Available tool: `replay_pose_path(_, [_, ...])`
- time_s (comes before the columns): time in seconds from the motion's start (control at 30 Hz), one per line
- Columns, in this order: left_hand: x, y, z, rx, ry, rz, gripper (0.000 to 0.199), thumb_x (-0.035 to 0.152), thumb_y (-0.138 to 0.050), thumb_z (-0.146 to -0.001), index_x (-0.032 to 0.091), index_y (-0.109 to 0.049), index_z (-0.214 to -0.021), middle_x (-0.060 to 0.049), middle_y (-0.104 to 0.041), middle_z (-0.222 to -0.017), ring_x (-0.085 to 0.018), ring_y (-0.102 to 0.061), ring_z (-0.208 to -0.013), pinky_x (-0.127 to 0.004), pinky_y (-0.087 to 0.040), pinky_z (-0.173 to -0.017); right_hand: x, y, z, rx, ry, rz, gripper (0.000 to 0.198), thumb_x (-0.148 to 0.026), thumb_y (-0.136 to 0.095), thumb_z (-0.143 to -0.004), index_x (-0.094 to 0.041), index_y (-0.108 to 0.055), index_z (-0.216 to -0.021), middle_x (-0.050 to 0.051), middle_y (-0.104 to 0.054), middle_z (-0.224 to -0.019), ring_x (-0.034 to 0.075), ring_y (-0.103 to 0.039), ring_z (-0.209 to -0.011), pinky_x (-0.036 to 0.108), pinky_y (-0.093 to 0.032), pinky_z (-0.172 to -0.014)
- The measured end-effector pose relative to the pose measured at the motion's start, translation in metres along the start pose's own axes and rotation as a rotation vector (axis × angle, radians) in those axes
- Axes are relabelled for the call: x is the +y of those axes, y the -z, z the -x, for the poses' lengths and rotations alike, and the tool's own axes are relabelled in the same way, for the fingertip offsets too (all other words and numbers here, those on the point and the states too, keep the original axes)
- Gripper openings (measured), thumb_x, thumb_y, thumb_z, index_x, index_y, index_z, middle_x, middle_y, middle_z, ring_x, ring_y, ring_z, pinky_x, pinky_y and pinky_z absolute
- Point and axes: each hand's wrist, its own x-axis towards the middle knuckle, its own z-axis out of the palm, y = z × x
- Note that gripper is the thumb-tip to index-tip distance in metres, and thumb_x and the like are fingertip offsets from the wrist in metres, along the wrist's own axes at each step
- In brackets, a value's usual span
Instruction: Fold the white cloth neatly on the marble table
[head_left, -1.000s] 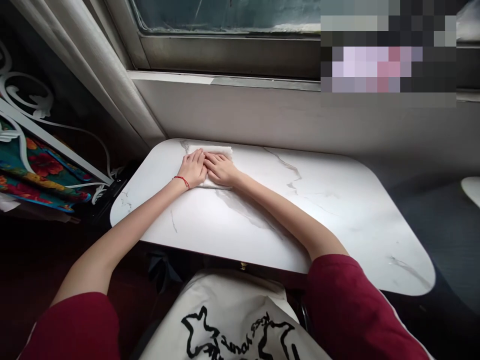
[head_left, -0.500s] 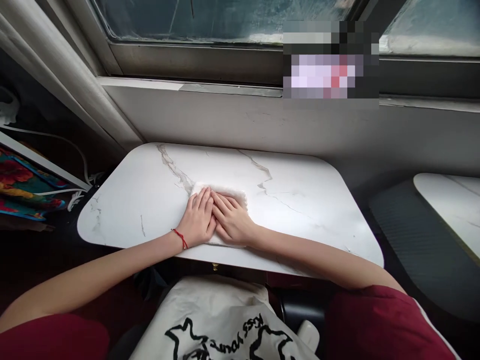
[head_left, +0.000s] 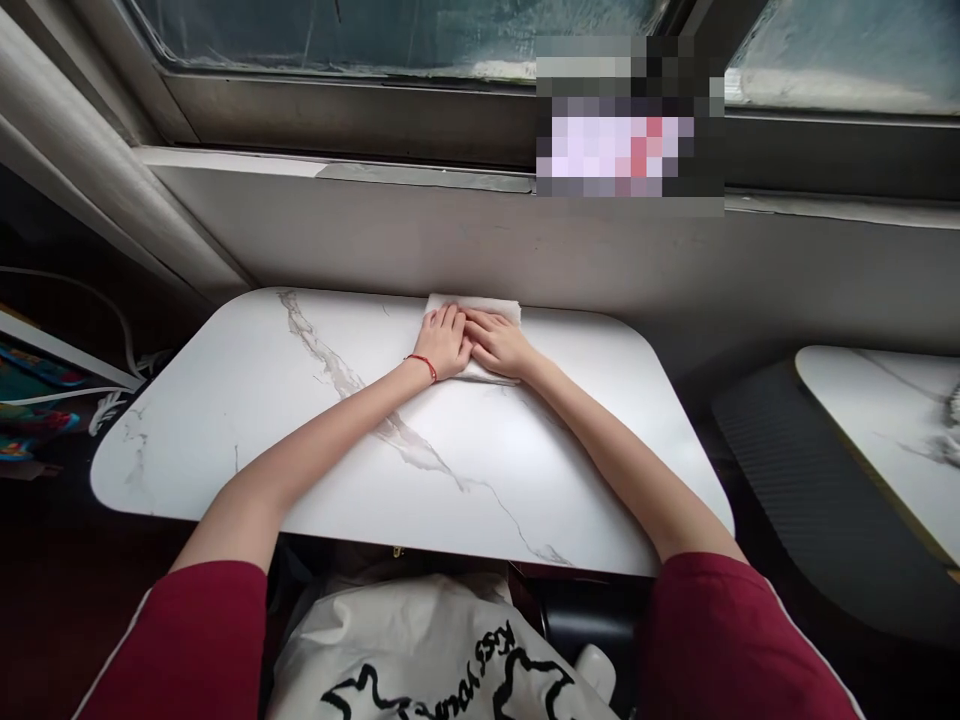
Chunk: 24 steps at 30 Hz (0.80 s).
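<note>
A folded white cloth (head_left: 480, 302) lies at the far edge of a white, marble-patterned tabletop (head_left: 217, 400), close to the wall. Both of my palms press down on it from above, side by side, with the fingertips meeting near its middle. My left hand (head_left: 448, 338), with a red cord bracelet (head_left: 422, 364) on its wrist, lies flat, fingers stretched out and close together. Lying flat too, my right hand (head_left: 501, 343) angles in from the other side. The cloth's middle is hidden under the hands.
Beyond the table are a pale wall (head_left: 375, 235) and a window (head_left: 405, 35). A blurred-out patch (head_left: 615, 140) covers part of the sill. Another marble-patterned tabletop (head_left: 885, 420) stands at right. White cables (head_left: 82, 393) hang at left. A printed white fabric (head_left: 390, 630) shows below the near edge.
Both hands and the cloth have slid away from me, from near the table's front edge to its far edge, and my arms are stretched straighter. The view has shifted slightly.
</note>
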Motion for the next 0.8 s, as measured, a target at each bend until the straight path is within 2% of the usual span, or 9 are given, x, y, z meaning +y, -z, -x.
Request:
replay_pose_path(0.17, [0.003,-0.008,-0.028,0.026,-0.04,0.029,0.049,0.026,-0.042,-0.093,0.0,-0.055,-0.133,-0.025,-0.049,-0.151,-0.037,-0.045,-0.139,-0.049,-0.03,-0.117,0.02,0.007,0.003,0.017,-0.07,0.021,0.052,-0.03,-0.036,-0.095,-0.011,-0.057,-0.138,0.018,-0.051,-0.151,0.03,-0.049,-0.138,0.05,-0.041,-0.114])
replay_pose_path(0.37, [-0.004,-0.011,-0.025,0.023,-0.07,0.046,0.05,0.028,-0.042,-0.094,0.001,-0.054,-0.134,-0.024,-0.048,-0.152,-0.036,-0.045,-0.139,-0.05,-0.031,-0.117,0.016,0.006,0.004,-0.002,-0.09,0.063,0.052,-0.027,-0.036,-0.094,-0.012,-0.056,-0.139,0.017,-0.048,-0.154,0.03,-0.048,-0.139,0.05,-0.041,-0.113])
replay_pose_path(0.53, [-0.003,-0.007,-0.02,-0.012,-0.111,0.035,0.055,0.029,-0.043,-0.094,-0.001,-0.05,-0.14,-0.025,-0.044,-0.156,-0.036,-0.041,-0.144,-0.05,-0.029,-0.119,0.003,0.008,0.012,-0.022,-0.151,0.107,0.052,-0.027,-0.035,-0.094,-0.007,-0.055,-0.139,0.019,-0.047,-0.155,0.03,-0.046,-0.141,0.05,-0.038,-0.114])
replay_pose_path(0.67, [0.01,0.003,0.005,-0.079,-0.243,0.059,0.065,0.034,-0.045,-0.094,-0.003,-0.043,-0.147,-0.025,-0.038,-0.159,-0.037,-0.034,-0.149,-0.049,-0.026,-0.122,-0.036,0.015,0.044,0.016,-0.189,0.154,0.052,-0.027,-0.036,-0.096,-0.009,-0.053,-0.141,0.02,-0.045,-0.156,0.03,-0.044,-0.144,0.049,-0.038,-0.114])
replay_pose_path(0.8, [0.036,0.017,0.061,-0.186,-0.419,0.065,0.072,0.041,-0.044,-0.095,-0.006,-0.039,-0.149,-0.029,-0.03,-0.162,-0.042,-0.027,-0.152,-0.052,-0.023,-0.122,-0.108,0.027,0.098,0.084,-0.266,0.179,0.055,-0.022,-0.037,-0.095,-0.01,-0.043,-0.149,0.02,-0.042,-0.158,0.03,-0.041,-0.146,0.048,-0.039,-0.112])
